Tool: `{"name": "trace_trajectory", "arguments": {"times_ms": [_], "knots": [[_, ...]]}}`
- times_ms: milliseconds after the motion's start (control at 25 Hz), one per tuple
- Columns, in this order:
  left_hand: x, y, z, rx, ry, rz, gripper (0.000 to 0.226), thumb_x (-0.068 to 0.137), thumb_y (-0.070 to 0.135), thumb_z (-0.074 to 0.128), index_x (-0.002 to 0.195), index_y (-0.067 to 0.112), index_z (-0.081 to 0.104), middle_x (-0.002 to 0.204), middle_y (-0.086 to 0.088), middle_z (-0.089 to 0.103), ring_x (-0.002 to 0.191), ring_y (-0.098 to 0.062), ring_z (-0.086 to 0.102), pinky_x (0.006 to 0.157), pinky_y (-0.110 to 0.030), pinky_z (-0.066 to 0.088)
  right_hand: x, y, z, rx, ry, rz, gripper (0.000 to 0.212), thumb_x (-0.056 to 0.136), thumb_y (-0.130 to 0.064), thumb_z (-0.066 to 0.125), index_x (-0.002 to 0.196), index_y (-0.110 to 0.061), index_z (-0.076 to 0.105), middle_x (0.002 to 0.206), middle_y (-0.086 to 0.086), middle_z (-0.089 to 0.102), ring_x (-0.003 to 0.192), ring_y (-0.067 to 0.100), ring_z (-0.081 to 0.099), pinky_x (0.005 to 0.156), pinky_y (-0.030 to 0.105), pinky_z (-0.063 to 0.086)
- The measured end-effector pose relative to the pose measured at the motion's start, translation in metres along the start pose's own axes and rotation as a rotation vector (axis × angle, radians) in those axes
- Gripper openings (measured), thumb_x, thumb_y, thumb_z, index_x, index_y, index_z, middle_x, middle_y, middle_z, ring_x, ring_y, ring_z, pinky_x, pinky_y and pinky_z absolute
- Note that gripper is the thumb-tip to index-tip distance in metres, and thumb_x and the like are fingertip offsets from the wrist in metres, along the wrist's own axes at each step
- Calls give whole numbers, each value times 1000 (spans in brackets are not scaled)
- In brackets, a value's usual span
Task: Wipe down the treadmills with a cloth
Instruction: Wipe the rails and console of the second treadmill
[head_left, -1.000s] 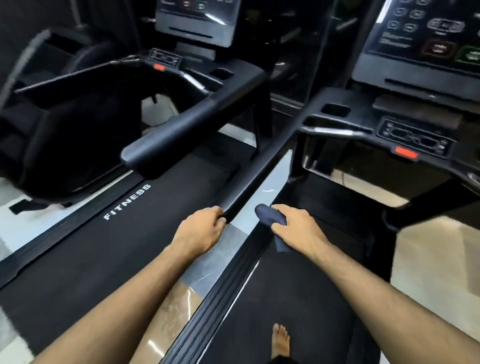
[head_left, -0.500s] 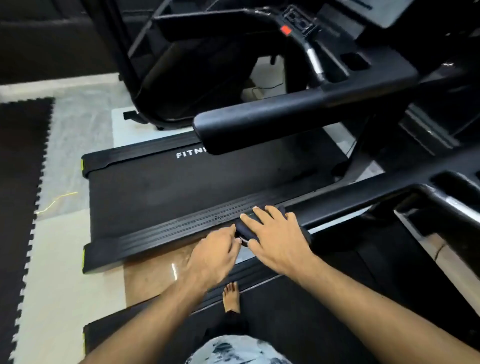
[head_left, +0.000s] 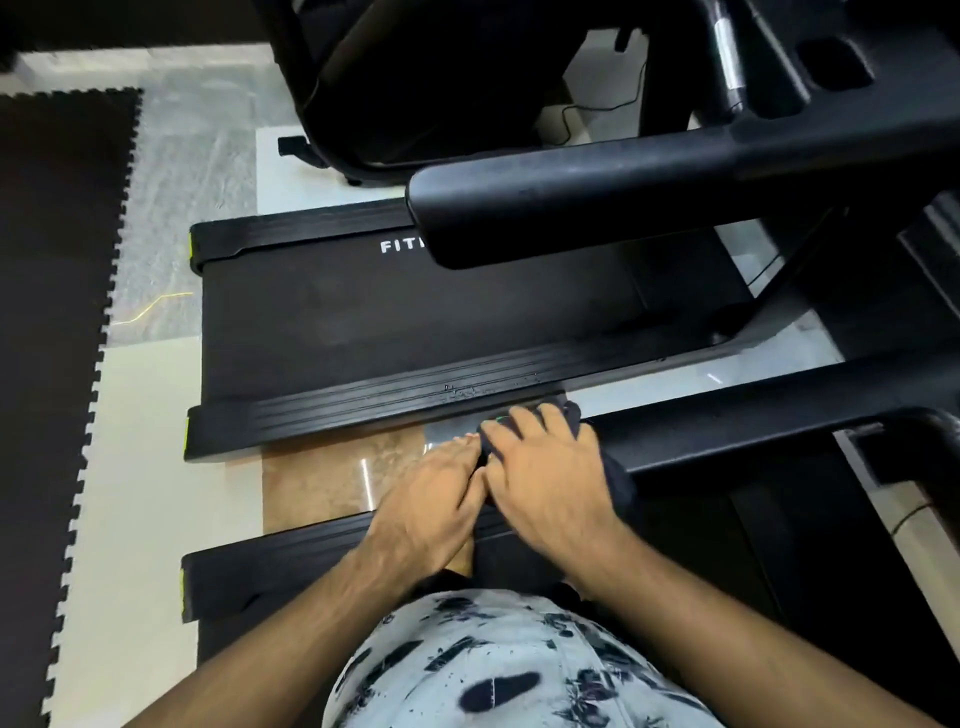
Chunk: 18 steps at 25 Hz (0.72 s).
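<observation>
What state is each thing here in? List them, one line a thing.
Dark cloth: bunched, under the right hand, draped over the near treadmill's handrail.
Right hand: fingers spread, pressing the cloth.
Left hand: beside the right hand, touching it; grip cannot be told.
Far treadmill's side rail: scuffed near the cloth.
Far treadmill belt: dull, faint smudges.
Foam floor mat: flat on the floor.

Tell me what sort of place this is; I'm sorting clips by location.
Probably a small gym or home workout room: two treadmills side by side, the far treadmill marked with partial "FIT" lettering, the near treadmill, and interlocking foam floor mats on a tiled floor.
</observation>
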<state>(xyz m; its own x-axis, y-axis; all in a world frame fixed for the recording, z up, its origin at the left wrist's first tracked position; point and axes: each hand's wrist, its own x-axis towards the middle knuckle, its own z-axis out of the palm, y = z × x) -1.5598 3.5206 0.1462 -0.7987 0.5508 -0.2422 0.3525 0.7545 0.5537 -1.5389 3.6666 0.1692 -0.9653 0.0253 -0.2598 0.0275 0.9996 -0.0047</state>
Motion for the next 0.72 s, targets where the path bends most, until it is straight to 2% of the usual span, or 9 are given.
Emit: {"name": "trace_trajectory", "arguments": {"times_ms": [80,240,320,400,440,520,560,640,720], "knots": [[-7,1,-1,7,11,-30,50,104,36,28,150,18,34,154,3,38,141,-7,32,117,-17,13,-5,13,-2,44,-32,-88,47,90,-46,32,131,-37,53,133,-6,56,126,22,47,92,46,43],[-13,0,2,-4,-14,-41,53,105,39,24,153,20,26,157,7,30,145,-5,23,117,-17,7,39,49,-9,47,-153,241,42,94,-42,36,130,-33,55,134,-1,57,126,24,45,99,45,38],[-9,0,1,8,-32,-51,52,104,38,25,153,20,27,157,5,31,144,-5,25,119,-19,9,12,14,-1,23,-42,36,46,94,-43,34,135,-31,50,138,-1,54,129,24,43,99,45,40],[-7,1,-1,32,-34,-48,52,104,37,25,152,19,28,156,3,33,144,-7,26,119,-20,10,-3,10,-1,47,-72,-130,52,92,-46,30,140,-33,45,142,-3,51,130,23,43,98,45,42],[-7,1,-2,43,-41,-46,52,104,38,24,153,19,27,157,4,31,145,-7,24,119,-20,9,11,32,-4,81,-86,-79,50,92,-45,31,138,-34,47,140,-3,53,128,22,45,97,43,42],[-7,2,-3,50,-65,-29,54,104,40,20,154,19,23,159,4,27,146,-6,20,119,-21,7,33,59,-9,52,-100,221,43,93,-42,33,131,-33,53,133,-1,58,123,24,47,95,42,41],[-6,3,-3,52,-71,-26,54,104,41,19,154,20,22,159,5,26,146,-6,20,120,-22,8,32,61,-8,3,-91,290,42,94,-41,33,129,-32,54,132,0,58,123,24,46,95,42,41],[-1,5,-3,65,-87,-16,55,104,43,17,154,20,23,159,5,26,146,-6,20,121,-25,11,7,34,2,-2,-21,121,46,92,-40,33,134,-31,51,137,-1,55,129,24,44,96,44,41],[5,8,-3,72,-105,7,56,103,43,17,154,21,23,159,5,26,146,-6,20,120,-24,10,-5,36,0,1,-93,-32,50,89,-42,33,136,-34,48,139,-4,54,129,22,44,95,43,42]]}}
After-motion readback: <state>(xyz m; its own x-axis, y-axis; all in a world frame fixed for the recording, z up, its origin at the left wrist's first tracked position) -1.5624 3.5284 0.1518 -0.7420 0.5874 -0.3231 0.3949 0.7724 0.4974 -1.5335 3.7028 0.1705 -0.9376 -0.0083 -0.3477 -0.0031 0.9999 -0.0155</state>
